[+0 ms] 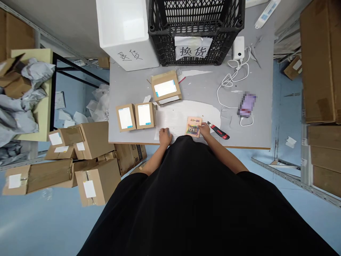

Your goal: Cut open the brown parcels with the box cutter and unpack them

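Near the front edge of the grey table, my right hand [205, 130] pinches the right side of a small pink-orange printed packet [194, 127]. A red and black utility knife [220, 131] lies just right of that hand. My left hand [165, 137] rests on a white sheet [173, 119] with its fingers curled; whether anything is under them is hidden. Two small labelled cartons [126, 118] stand side by side to the left. Behind the sheet sits another labelled carton [165, 87].
At the back stand a white bin [130, 46] and a black plastic crate [195, 32]. A phone [247, 105] with a white cable [227, 81] lies at the right. Cardboard boxes [97, 181] are piled on the floor at the left.
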Motion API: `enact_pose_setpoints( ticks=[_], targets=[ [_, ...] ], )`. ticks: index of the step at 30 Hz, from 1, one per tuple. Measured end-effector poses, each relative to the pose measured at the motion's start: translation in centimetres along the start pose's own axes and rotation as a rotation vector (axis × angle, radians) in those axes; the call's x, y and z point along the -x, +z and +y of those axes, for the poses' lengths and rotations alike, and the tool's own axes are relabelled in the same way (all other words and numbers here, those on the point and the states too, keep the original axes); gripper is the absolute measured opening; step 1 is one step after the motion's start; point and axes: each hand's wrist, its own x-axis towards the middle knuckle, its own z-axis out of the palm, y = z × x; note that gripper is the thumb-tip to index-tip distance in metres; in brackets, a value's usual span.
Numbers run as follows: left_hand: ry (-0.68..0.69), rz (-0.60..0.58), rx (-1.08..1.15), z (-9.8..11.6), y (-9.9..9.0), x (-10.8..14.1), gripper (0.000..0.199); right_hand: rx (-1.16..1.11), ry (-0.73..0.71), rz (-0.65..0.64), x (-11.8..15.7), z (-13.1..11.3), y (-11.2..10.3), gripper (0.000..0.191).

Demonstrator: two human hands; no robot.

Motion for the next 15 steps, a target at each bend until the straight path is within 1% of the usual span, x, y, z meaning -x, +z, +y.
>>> enact_pose_setpoints(
  ticks=[3,5,8,11,13,15],
  targets=[
    [0.040,-0.004,-0.045,0.2,-0.1,0.3,0.054,-0.037,-0.003,-0.012,0.7,-0.5,-0.4,0.018],
    [0.053,-0.020,-0.056,0.4,-0.1,0.4,0.061,-0.069,-0.003,-0.016,1.0,-1.2,-1.0,0.020],
    [0.056,-0.044,-0.054,0.8,-0.1,0.5,0.067,-0.200,0.009,-0.026,0.4,-3.4,-2.9,0.022],
    [0.047,-0.048,-0.063,1.2,0.0,0.5,0.069,-0.393,-0.040,-0.017,-1.9,-7.6,-5.8,0.025],
    [0.039,-0.044,-0.068,1.4,0.0,0.4,0.070,-0.472,-0.134,0.043,-4.1,-11.4,-8.2,0.029],
    [0.037,-0.037,-0.064,1.5,0.0,0.4,0.070,-0.481,-0.229,0.109,-6.4,-16.0,-10.8,0.032]
  ],
)
